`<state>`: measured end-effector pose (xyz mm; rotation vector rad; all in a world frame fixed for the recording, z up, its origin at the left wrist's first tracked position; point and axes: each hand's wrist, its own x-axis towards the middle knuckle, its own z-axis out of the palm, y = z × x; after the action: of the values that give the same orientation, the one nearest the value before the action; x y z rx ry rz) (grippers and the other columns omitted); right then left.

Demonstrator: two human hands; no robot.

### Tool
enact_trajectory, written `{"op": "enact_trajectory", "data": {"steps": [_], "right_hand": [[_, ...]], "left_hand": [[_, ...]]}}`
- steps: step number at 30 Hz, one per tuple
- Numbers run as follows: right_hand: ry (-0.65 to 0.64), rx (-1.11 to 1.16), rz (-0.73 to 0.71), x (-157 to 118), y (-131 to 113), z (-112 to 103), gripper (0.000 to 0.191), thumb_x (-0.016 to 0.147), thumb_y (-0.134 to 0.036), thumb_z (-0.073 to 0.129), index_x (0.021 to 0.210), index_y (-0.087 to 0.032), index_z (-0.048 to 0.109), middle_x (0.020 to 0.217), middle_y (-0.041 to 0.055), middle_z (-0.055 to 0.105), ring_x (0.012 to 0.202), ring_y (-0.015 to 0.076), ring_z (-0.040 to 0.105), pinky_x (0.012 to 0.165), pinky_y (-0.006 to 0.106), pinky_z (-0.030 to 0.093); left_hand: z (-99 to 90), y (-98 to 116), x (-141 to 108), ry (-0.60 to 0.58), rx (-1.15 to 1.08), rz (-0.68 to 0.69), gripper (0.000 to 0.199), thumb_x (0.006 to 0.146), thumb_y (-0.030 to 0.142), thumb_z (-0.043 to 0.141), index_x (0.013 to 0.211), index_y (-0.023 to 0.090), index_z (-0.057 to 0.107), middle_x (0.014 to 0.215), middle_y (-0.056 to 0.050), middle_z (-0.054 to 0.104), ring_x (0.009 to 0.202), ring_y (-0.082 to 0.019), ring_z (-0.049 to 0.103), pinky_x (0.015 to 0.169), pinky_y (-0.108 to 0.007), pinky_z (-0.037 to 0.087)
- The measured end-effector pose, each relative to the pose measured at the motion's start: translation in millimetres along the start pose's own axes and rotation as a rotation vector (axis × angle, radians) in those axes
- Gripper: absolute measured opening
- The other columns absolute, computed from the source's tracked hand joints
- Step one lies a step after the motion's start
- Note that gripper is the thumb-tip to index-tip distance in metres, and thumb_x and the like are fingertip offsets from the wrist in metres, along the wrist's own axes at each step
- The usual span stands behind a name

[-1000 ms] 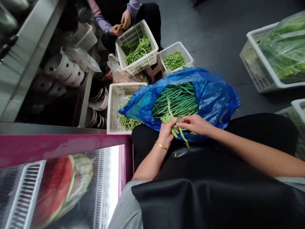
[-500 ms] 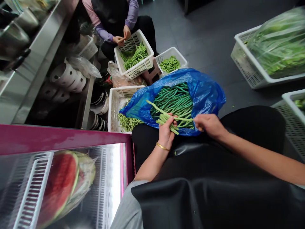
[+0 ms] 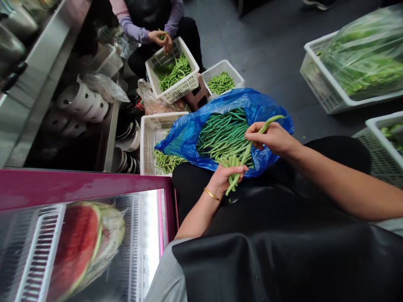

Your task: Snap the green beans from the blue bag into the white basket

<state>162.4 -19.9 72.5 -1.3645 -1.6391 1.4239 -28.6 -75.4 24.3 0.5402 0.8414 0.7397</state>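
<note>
left hand (image 3: 224, 178) grips slender, seemingly smooth beans (image 3: 232, 162)

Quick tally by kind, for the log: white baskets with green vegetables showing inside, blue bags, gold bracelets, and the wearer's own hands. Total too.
White baskets with green vegetables showing: 5
Blue bag: 1
Gold bracelet: 1
Own hands, left hand and right hand: 2
Total: 9

Your apron (image 3: 283, 251) looks smooth and softly glossy; the bag (image 3: 273, 105) before you is shiny, crinkled plastic.
</note>
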Motion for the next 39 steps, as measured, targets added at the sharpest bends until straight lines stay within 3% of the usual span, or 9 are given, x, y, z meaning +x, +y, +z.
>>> {"op": "enact_trajectory", "data": {"steps": [3,6,12,15,18,22,29,35,39], "right_hand": [[0.160,-0.121,-0.185,-12,-9,18,0.025,0.077,-0.046,0.063,0.074,-0.021,0.063,0.066,0.0039,0.063,0.060,0.0164,0.057,0.062,0.030,0.045],[0.130,0.029,-0.055,-24,8,29,0.027,0.076,-0.047,0.063,0.071,-0.021,0.058,0.061,0.0026,0.061,0.054,0.0157,0.057,0.056,0.029,0.046],[-0.106,0.220,0.189,2,40,32,0.035,0.069,-0.049,0.071,0.073,-0.019,0.054,0.053,-0.0023,0.057,0.044,0.0111,0.051,0.043,0.023,0.040],[-0.165,0.106,0.195,3,40,30,0.039,0.068,-0.051,0.071,0.061,-0.018,0.053,0.045,-0.0027,0.052,0.039,0.0084,0.047,0.039,0.021,0.036],[-0.397,0.413,0.245,-15,42,33,0.051,0.069,-0.062,0.065,0.053,-0.020,0.042,0.035,-0.0064,0.039,0.028,0.0057,0.034,0.030,0.020,0.027],[-0.728,0.757,0.219,-36,47,43,0.052,0.064,-0.064,0.067,0.052,-0.019,0.041,0.032,-0.0079,0.038,0.022,0.0060,0.032,0.027,0.019,0.026],[-0.697,0.122,0.374,-21,40,56,0.045,0.069,-0.052,0.067,0.049,-0.018,0.046,0.038,-0.0018,0.049,0.032,0.0091,0.045,0.035,0.021,0.036],[-0.491,-0.326,0.045,-7,34,27,0.038,0.079,-0.055,0.056,0.065,-0.019,0.053,0.050,-0.0020,0.054,0.045,0.0120,0.052,0.048,0.023,0.036],[-0.533,-0.170,-0.134,-10,32,20,0.040,0.086,-0.053,0.046,0.063,-0.020,0.049,0.051,-0.0021,0.051,0.048,0.0114,0.049,0.051,0.024,0.036]], "left_hand": [[-12.5,6,9,0.269,-0.204,0.083,0.022,0.061,0.024,0.076,0.067,0.011,0.060,0.052,0.002,0.050,0.043,-0.004,0.043,0.041,-0.018,0.031],[-24.5,12,16,0.446,-0.368,0.176,0.026,0.065,0.026,0.074,0.065,0.014,0.052,0.056,0.002,0.055,0.046,-0.004,0.048,0.046,-0.016,0.038],[-7.2,7,11,0.040,0.065,0.003,0.043,0.059,0.036,0.082,0.081,0.014,0.053,0.070,-0.006,0.066,0.055,-0.016,0.062,0.053,-0.027,0.048],[0.9,9,3,0.022,0.327,0.098,0.036,0.062,0.035,0.079,0.076,0.016,0.052,0.065,-0.002,0.064,0.048,-0.011,0.056,0.050,-0.024,0.042],[-1.3,13,-2,-0.064,0.517,0.166,0.029,0.066,0.034,0.076,0.080,0.018,0.056,0.068,-0.001,0.063,0.054,-0.011,0.058,0.056,-0.024,0.042],[-7.4,10,2,0.030,0.286,0.206,0.038,0.064,0.039,0.078,0.085,0.019,0.054,0.068,0.001,0.061,0.054,-0.011,0.056,0.059,-0.026,0.044],[1.7,-3,7,0.196,0.354,0.265,0.042,0.053,0.025,0.084,0.085,0.017,0.057,0.067,0.004,0.055,0.054,-0.007,0.047,0.055,-0.021,0.038],[-1.2,-4,3,0.135,0.397,0.180,0.036,0.056,0.030,0.083,0.076,0.015,0.057,0.060,0.004,0.053,0.050,-0.007,0.043,0.052,-0.023,0.035],[-0.2,3,-4,0.031,0.471,0.173,0.035,0.054,0.028,0.084,0.076,0.015,0.060,0.062,0.003,0.055,0.055,-0.008,0.046,0.056,-0.024,0.037]]}}
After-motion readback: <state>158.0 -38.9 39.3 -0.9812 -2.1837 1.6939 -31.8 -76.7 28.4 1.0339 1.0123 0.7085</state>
